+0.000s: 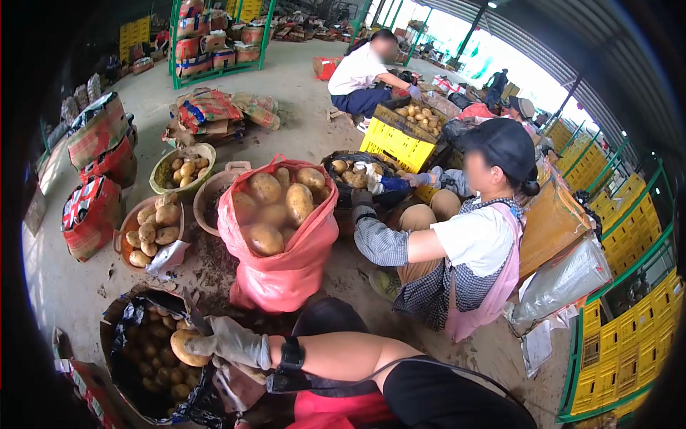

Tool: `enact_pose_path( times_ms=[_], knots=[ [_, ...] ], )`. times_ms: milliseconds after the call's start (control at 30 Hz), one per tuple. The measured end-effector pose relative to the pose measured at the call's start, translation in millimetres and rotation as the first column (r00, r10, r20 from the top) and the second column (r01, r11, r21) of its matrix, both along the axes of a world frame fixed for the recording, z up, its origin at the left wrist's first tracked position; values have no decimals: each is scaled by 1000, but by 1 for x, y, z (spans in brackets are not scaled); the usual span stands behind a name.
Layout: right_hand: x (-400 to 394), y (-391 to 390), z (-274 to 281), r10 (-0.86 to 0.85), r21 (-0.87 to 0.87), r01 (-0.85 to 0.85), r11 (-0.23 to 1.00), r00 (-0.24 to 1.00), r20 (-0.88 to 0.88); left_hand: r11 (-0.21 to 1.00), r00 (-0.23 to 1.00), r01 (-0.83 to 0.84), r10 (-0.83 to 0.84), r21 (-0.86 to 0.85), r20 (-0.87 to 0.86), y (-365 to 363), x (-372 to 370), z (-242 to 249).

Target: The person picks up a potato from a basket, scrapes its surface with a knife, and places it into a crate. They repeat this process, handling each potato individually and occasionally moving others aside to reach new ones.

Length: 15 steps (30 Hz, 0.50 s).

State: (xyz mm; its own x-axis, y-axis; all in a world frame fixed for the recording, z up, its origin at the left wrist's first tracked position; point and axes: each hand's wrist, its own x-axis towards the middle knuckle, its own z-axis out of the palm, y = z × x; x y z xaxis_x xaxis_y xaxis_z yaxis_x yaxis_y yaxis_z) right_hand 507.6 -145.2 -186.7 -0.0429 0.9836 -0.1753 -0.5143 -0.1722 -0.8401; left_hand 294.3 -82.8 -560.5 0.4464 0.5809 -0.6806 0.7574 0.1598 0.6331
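My right hand (239,343), in a grey work glove, is closed around a large tan potato (189,347). A dark, flat blade-like piece (196,313) sticks up beside the glove. Below it, partly covered, is my left hand (239,390) in a pale, dirty glove; its fingers are hidden. Under the held potato stands a box lined with black plastic (118,314), with many smaller potatoes (161,365) inside. Just beyond my hands, a pink woven sack (286,268) stands upright, its open top full of big potatoes (266,239).
Beyond the box are an orange tub (118,239) and a green basin (153,182), both with potatoes. A co-worker (475,229) squats at the right over another lined container; a second person (364,75) crouches behind a yellow crate (396,146). Red bags (93,218) stand at left.
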Motion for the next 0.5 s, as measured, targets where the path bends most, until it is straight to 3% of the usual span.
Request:
enact_pose_path(
  times_ms=[100,233,333,433,467,500],
  knots=[
    [-3,-1,1,-15,-19,17,1000,994,105,948,944,-110,193,-298,266,-15,12,55],
    [-3,-2,-7,-64,-65,71,995,993,103,676,844,113,322,-728,429,-65,16,128],
    [3,-4,-7,-33,-69,33,997,999,10,453,791,224,432,-863,433,-103,4,158],
    [8,-13,-2,-47,-100,46,994,999,-9,487,683,162,572,-858,453,-106,-17,179],
    [13,-9,-14,-24,-89,28,996,999,41,563,670,7,610,-826,422,-116,-7,236],
    [14,-9,-12,-6,-81,14,997,996,90,622,633,-71,632,-780,446,-118,-10,258]
  ],
)
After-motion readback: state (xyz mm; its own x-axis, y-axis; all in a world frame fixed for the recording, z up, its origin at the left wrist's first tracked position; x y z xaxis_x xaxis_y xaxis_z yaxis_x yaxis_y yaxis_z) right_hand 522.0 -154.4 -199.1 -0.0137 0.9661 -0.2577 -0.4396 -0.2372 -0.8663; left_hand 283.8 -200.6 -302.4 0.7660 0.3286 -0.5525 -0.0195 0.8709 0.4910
